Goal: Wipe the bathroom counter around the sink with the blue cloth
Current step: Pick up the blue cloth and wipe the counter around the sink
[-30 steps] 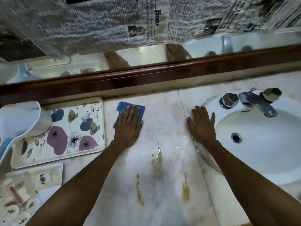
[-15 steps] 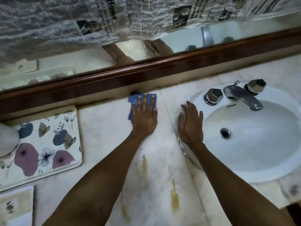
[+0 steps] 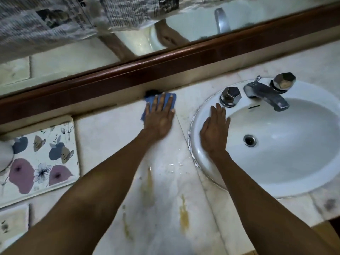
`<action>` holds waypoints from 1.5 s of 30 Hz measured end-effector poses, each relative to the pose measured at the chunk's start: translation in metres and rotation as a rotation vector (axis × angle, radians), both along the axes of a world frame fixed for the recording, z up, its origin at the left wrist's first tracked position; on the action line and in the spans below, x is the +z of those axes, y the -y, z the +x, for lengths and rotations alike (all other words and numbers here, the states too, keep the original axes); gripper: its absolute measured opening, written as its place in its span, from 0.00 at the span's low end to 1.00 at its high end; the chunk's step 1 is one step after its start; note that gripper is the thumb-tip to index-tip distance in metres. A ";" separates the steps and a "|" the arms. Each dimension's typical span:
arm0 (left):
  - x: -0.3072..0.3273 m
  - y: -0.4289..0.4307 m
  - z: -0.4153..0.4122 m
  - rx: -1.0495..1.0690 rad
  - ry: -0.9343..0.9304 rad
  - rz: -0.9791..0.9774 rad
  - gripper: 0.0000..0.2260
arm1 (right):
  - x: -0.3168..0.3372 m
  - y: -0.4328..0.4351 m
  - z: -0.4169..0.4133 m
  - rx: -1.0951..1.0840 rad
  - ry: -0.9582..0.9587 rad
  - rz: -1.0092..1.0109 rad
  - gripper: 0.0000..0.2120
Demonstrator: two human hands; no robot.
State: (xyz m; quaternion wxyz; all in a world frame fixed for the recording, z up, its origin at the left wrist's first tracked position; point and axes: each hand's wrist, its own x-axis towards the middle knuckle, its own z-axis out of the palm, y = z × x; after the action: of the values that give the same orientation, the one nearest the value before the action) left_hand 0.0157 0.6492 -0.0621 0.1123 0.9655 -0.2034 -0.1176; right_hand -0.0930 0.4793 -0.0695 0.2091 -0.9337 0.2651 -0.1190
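Observation:
My left hand [image 3: 159, 117] lies flat, fingers spread, on the blue cloth [image 3: 150, 102], pressing it to the pale marble counter [image 3: 110, 137] at the back edge under the wooden mirror frame. Most of the cloth is hidden under the hand. A white oval sink [image 3: 294, 183] is set into the counter to the right. My right hand [image 3: 215, 130] rests flat and empty on the sink's left rim, just below the left tap handle [image 3: 230, 96]. Yellow-brown stains [image 3: 184, 214] and water drops mark the counter between my forearms.
A chrome spout [image 3: 266, 93] and a right tap handle [image 3: 284, 81] stand at the sink's back. A floral tray [image 3: 42, 157] lies at the left, with a white object [image 3: 5, 155] on its left end. Newspaper [image 3: 55, 21] covers the mirror's upper part.
My left hand has slid the cloth to the right along the back edge, closer to the sink. My right hand has shifted from the counter edge onto the sink rim. The camera view has panned right.

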 end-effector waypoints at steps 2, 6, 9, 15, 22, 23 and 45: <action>0.000 0.037 -0.010 -0.041 -0.038 -0.017 0.25 | -0.002 0.002 0.001 -0.008 0.015 -0.009 0.23; -0.001 0.026 -0.053 -0.236 -0.047 -0.052 0.25 | 0.000 0.004 0.001 0.007 0.033 -0.005 0.23; -0.003 -0.028 -0.087 -0.349 -0.018 -0.014 0.24 | 0.002 0.004 -0.001 0.026 0.036 0.014 0.23; 0.002 -0.027 -0.040 -0.159 -0.067 -0.039 0.25 | 0.005 0.005 -0.001 0.028 0.042 0.022 0.23; -0.009 0.005 -0.065 -0.035 -0.025 -0.044 0.26 | 0.004 0.011 0.008 0.044 0.040 -0.009 0.23; -0.009 0.000 -0.082 -0.045 -0.035 -0.068 0.25 | 0.003 0.011 0.007 0.051 0.026 -0.014 0.24; 0.011 -0.038 -0.239 -0.232 -0.186 -0.097 0.24 | 0.016 0.002 -0.082 0.370 -0.187 0.047 0.25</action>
State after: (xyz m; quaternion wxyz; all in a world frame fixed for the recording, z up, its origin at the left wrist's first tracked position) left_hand -0.2230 0.6870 -0.0513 0.1629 0.9138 -0.3079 -0.2088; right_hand -0.1754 0.4768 -0.0534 0.2234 -0.9684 0.1101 0.0145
